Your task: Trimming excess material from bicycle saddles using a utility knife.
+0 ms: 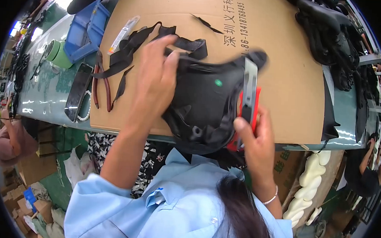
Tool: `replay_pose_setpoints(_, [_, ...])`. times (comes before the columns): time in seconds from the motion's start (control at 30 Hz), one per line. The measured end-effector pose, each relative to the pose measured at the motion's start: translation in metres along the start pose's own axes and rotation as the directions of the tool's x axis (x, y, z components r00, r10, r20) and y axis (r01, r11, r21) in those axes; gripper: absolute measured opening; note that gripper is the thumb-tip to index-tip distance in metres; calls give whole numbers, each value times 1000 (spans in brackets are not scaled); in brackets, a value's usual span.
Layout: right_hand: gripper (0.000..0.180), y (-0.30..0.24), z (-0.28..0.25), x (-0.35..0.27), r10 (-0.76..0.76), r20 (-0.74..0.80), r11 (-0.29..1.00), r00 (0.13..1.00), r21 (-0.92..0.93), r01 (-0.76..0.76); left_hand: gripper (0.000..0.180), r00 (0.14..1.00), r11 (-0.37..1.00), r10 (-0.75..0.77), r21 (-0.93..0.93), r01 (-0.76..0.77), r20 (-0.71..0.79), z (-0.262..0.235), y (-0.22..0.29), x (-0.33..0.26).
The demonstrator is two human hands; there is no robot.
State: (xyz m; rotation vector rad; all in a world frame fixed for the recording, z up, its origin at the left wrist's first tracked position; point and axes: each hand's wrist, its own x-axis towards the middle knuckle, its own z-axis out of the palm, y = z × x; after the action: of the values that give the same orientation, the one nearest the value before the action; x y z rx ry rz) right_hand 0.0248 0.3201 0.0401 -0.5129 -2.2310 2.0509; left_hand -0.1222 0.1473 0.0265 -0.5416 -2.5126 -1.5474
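Observation:
A black bicycle saddle (204,96) lies underside up at the near edge of the cardboard, with a small green mark inside its hollow. At its left wing my left hand (156,70), somewhat blurred, has fingers and thumb closed around the edge. My right hand (258,142) grips a red and silver stapler (249,90), held upright along the saddle's right side. The stapler covers part of that rim. Beyond my left hand, black fabric strips (134,43) lie loosely on the cardboard.
A brown cardboard sheet (286,102) covers the green table. On the left are red-handled pliers (98,82), a phone (78,91), a blue bin (86,29) and a green tape roll (58,54). Black saddles (327,22) are piled at far right; cream saddle pads (310,181) lie below.

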Motion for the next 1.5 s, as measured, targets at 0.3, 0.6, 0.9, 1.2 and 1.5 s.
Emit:
replay_pose_setpoints(0.3, [39, -27, -34, 32, -35, -25, 997, 999, -72, 33, 27, 954, 953, 35, 278, -121, 298, 38, 56, -39])
replay_pose_setpoints(0.6, [65, -50, -47, -12, -273, 312, 426, 910, -809, 405, 9, 977, 989, 141, 32, -148, 158, 43, 47, -51])
replay_pose_setpoints(0.9, [63, -58, -19, -53, 32, 115, 413, 993, -906, 91, 14, 967, 947, -15, -314, -69, -256, 44, 33, -48])
replay_pose_setpoints(1.2, [52, -53, -42, 15, -145, 166, 428, 975, -878, 214, 16, 997, 922, -10, -385, 39, 79, 15, 65, -29])
replay_pose_setpoints(1.5, [51, -31, -48, 63, -14, 195, 877, 981, -469, 105, 27, 863, 861, 124, -486, 152, 490, 26, 37, 95])
